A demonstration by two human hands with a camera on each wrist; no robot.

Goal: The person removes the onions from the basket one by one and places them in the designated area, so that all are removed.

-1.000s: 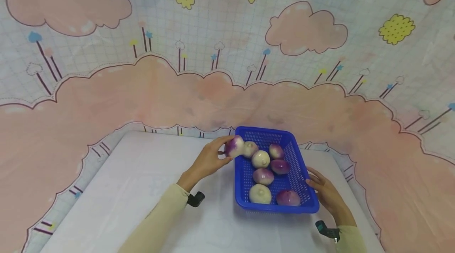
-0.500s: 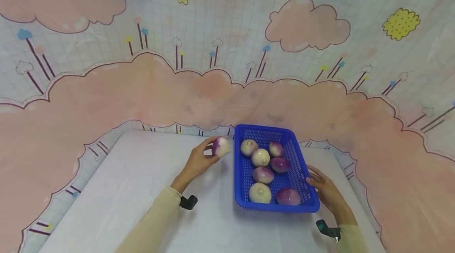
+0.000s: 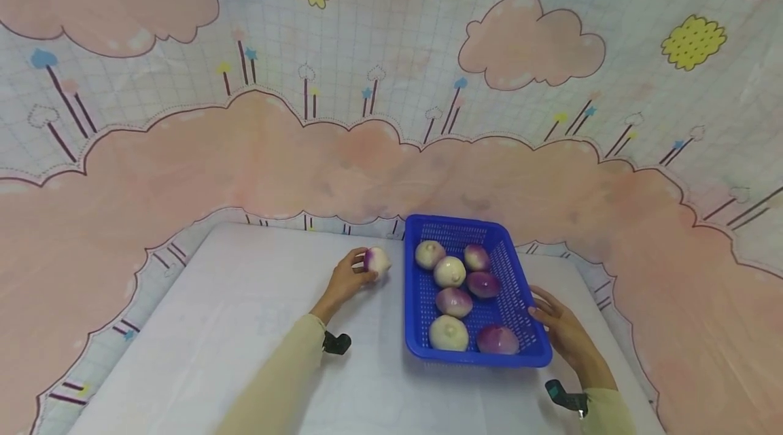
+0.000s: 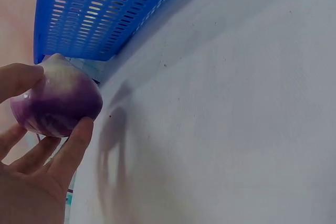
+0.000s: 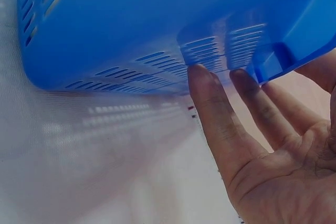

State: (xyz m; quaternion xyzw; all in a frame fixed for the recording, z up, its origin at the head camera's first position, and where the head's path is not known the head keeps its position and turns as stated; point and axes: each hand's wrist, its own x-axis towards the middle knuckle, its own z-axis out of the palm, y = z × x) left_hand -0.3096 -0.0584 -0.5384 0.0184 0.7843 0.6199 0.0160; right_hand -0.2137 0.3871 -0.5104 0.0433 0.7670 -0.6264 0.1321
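A purple-and-white onion is in my left hand, thumb on one side and fingertips on the other. In the left wrist view the onion shows its pale pointed end toward the basket, and a shadow of hand and onion falls on the table. The hand is left of the blue slotted basket, which holds several similar onions. My right hand holds the basket's right side, thumb at the rim. In the right wrist view its fingers reach up against the outer wall.
A white table lies beneath everything. Behind it hangs a cloth printed with clouds and stars, which also runs down along the table's sides. A small dark camera sits at the left wrist, another camera at the right.
The left hand has carried its onion leftward from over the basket's left rim, then lowered it toward the table beside the basket. My right hand and the basket have stayed in place.
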